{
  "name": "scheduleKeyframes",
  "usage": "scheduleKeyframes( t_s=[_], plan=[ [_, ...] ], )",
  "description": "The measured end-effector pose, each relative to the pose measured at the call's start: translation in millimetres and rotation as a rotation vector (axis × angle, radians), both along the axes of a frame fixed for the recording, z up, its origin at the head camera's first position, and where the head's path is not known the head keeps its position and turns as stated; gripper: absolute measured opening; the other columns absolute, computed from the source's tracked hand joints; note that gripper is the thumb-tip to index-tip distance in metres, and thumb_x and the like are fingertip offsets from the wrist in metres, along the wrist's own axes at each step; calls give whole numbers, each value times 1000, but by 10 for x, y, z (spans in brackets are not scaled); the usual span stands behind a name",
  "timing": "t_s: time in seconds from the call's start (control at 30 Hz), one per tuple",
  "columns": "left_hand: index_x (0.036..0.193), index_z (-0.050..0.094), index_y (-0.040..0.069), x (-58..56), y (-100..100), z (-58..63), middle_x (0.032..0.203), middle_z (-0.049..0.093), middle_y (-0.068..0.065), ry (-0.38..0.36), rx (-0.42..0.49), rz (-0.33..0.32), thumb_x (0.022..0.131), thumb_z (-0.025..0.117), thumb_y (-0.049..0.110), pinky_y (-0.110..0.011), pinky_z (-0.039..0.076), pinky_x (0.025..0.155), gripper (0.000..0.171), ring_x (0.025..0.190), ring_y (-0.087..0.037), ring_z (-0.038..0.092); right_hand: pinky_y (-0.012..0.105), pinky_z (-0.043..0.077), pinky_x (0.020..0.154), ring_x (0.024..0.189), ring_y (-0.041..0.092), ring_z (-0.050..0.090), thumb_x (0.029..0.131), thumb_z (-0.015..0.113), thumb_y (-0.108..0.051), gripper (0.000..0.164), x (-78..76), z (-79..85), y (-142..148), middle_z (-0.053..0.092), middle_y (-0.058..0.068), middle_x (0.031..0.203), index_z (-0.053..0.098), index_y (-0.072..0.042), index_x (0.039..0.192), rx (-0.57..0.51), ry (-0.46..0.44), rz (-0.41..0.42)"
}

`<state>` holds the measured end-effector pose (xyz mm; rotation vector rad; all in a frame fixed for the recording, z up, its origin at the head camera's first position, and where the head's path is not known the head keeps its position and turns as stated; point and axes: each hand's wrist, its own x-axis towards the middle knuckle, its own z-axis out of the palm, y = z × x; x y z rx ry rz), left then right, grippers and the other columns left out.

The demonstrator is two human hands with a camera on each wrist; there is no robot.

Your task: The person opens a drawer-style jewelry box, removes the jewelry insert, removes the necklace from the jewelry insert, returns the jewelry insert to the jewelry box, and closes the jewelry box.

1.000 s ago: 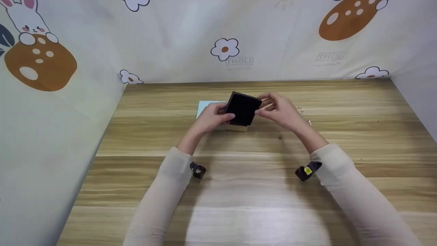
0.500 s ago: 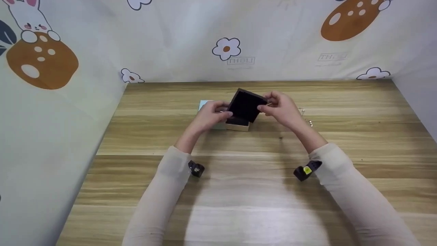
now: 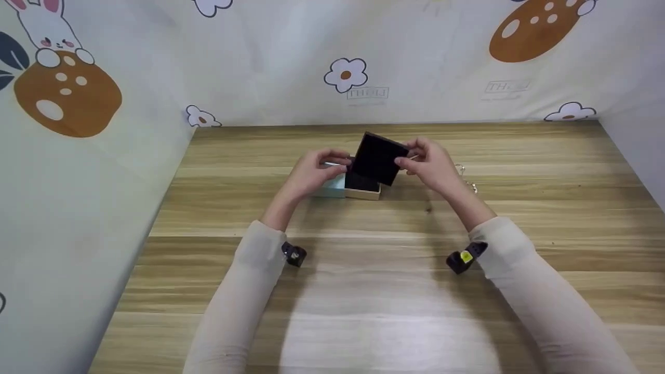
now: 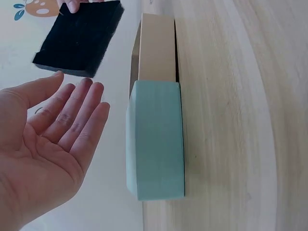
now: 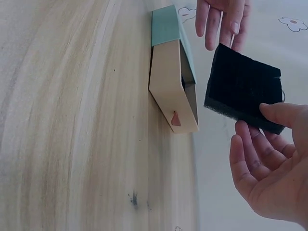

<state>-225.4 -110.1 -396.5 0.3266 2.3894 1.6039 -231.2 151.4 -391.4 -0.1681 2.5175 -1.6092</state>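
A square black foam pad (image 3: 380, 158) is raised and tilted over the box; my right hand (image 3: 428, 162) pinches its right edge, thumb on the face and fingers behind. A thin shiny curved piece (image 5: 283, 96) shows at the pad's edge by the right thumb. My left hand (image 3: 318, 171) is held palm up with fingers extended, as the left wrist view shows, just off the pad's left side. Below lies a drawer box: a mint-green sleeve (image 4: 159, 139) with its beige drawer (image 5: 166, 79) pulled out to the right. The drawer's inside looks dark, and its end bears a small pink tab (image 5: 176, 119).
Small shiny jewellery pieces (image 3: 471, 187) lie on the wood-grain table (image 3: 374, 270), right of the box and partly behind the right forearm. A patterned cloth (image 3: 270, 67) stands along the table's back and left side.
The left hand has let go of the foam pad and drawn back a little left. The right hand has moved the pad up and right, uncovering the drawer.
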Motion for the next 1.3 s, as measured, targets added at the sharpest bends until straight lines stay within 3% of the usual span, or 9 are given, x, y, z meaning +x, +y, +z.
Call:
scheduleKeyframes(
  t_s=[0.13, 0.33, 0.5, 0.63, 0.83, 1.13, 1.3],
  plan=[
    [130, 61, -1, -7, -44, -17, 130, 66, -18, 46, -87, 5, 96, 61, 4, -36, 52, 102, 34, 121, -30, 64, 23, 59, 77, 79, 3, 62, 93, 67, -9, 37, -28, -44, -10, 67, 13, 106, 53, 6, 124, 23, -25, -15],
    [127, 63, 3, -15, -78, -37, 135, 63, -15, 124, -302, 0, 95, 65, 7, -41, 41, 115, 33, 133, -29, 54, 20, 57, 73, 78, 4, 60, 92, 68, -7, 41, -66, -106, -26, 62, 4, 94, 50, 5, 127, 34, -37, -25],
    [130, 63, 7, -19, -87, -68, 143, 57, -11, 126, -470, -25, 93, 68, 10, -42, 35, 118, 38, 139, -27, 47, 17, 54, 67, 72, 5, 60, 92, 69, -8, 42, -98, -162, -63, 61, -2, 84, 47, 2, 127, 45, 5, -29],
    [129, 64, 7, -37, -95, -102, 144, 56, -11, 129, -557, -66, 91, 70, 12, -41, 36, 118, 39, 139, -26, 47, 19, 52, 67, 75, 10, 60, 93, 69, -11, 40, -122, -193, -119, 61, 1, 82, 47, -3, 125, 111, 50, -27],
    [125, 66, 6, -57, -96, -134, 144, 55, -11, 145, -587, -88, 91, 71, 11, -42, 37, 117, 35, 139, -27, 47, 31, 52, 78, 92, 24, 63, 94, 69, -14, 35, -145, -204, -207, 63, 11, 95, 51, -7, 124, 229, 78, -1],
    [122, 68, 8, -27, -98, -130, 144, 55, -9, 134, -580, -72, 91, 70, 11, -40, 37, 118, 30, 139, -26, 47, 37, 49, 79, 87, 25, 61, 92, 70, -14, 34, -169, -254, -326, 67, 13, 97, 58, -6, 123, 361, 110, 36],
    [122, 68, 9, -25, -111, -124, 144, 55, -8, 116, -570, -64, 92, 70, 11, -40, 37, 117, 30, 138, -25, 48, 40, 51, 81, 86, 27, 63, 92, 70, -13, 36, -174, -319, -389, 68, 13, 96, 54, -5, 124, 414, 155, 37]
  ],
)
